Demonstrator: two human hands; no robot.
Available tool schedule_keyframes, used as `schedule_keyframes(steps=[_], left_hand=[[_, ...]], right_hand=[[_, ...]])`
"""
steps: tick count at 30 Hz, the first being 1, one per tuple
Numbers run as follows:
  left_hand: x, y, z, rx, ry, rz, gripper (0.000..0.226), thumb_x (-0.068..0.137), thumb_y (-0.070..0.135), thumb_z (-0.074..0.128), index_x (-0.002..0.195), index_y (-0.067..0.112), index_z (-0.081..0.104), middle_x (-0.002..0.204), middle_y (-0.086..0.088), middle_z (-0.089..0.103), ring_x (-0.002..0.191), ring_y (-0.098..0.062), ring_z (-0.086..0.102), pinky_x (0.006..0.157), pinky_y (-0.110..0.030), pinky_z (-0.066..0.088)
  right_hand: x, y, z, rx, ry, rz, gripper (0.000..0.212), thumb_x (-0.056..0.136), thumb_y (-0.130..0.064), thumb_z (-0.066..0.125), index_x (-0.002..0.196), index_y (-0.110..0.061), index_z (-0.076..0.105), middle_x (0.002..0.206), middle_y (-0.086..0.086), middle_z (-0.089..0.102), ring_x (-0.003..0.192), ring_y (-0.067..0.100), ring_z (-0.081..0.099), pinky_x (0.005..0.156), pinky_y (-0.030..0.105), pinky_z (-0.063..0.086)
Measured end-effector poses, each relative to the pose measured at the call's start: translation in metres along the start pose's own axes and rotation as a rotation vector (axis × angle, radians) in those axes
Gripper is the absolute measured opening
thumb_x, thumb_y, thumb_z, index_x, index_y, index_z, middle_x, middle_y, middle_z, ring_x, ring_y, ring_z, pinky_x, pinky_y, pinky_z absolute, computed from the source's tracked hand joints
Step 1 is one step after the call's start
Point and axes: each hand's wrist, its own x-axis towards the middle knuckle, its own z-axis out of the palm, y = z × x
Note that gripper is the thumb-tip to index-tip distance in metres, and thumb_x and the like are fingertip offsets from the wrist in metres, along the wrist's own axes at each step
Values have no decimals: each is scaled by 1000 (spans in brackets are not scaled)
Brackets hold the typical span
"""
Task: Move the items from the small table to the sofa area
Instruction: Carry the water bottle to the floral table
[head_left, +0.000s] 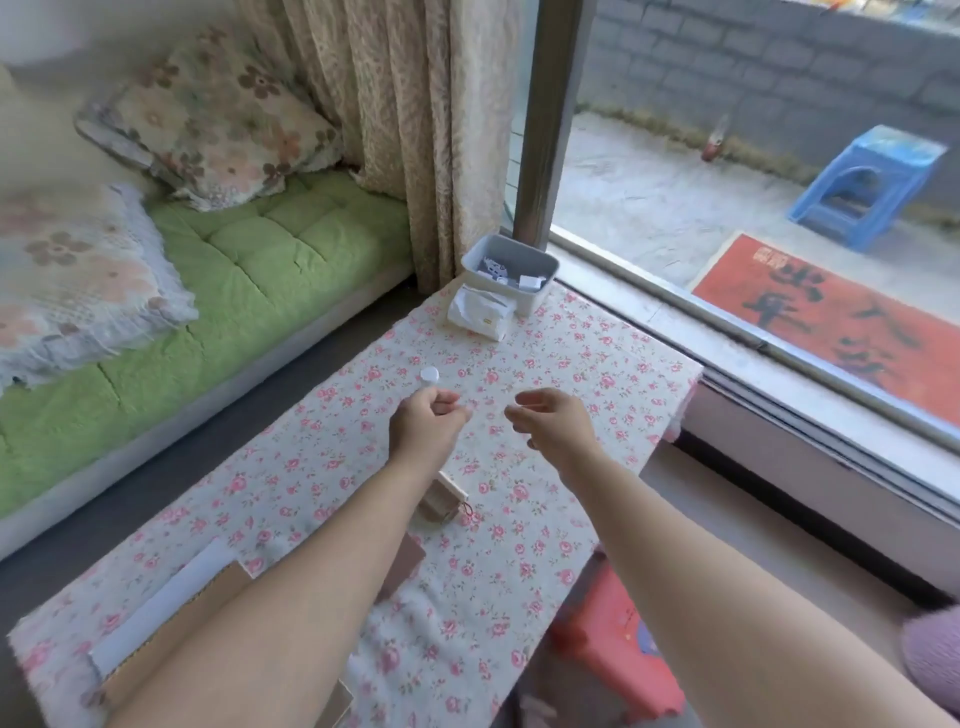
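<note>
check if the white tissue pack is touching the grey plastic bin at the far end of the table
Touching. In the head view, the white tissue pack leans against the near wall of the grey plastic bin, with no floral cloth showing between them.

Pretty much the only writing anywhere is on the red banner (852, 332) lying outside the window: big black brush-style Chinese characters, with a few tiny light ones in its top left corner. Too blurry and angled to read for sure. The tissue pack (480, 314) on the table has a small yellow mark, also unreadable.
</note>
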Motion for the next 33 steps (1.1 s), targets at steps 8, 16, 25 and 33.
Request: schedule_keyframes(steps=[8,16,25,33], left_hand=[[-46,47,67,28,-161,127,29,81,22,66,108,15,60,93,4,62,89,-15,59,73,-24,48],[-138,71,148,51,-346,205,24,83,17,64,106,12,62,95,-1,64,94,-19,60,87,-33,50],[-308,83,267,61,-662,385,19,79,8,66,99,7,66,86,-1,65,84,-16,59,83,-28,46],[-454,79,349,155,-990,470,20,79,12,66,100,11,66,86,-1,66,81,-16,61,70,-27,48]], right_hand=[[-46,19,-85,116,192,-7,31,83,-19,67,111,-9,61,97,5,65,87,17,63,70,26,46],[-146,85,-178,237,415,22,22,82,-12,65,104,-9,64,91,2,65,78,15,62,60,19,44],[-314,194,-285,408,780,108,15,85,-8,60,100,-10,61,80,-7,59,74,15,60,71,26,46],[-452,275,-342,550,1126,187,14,86,-7,59,99,-11,58,78,-6,57,65,6,56,58,22,41]])
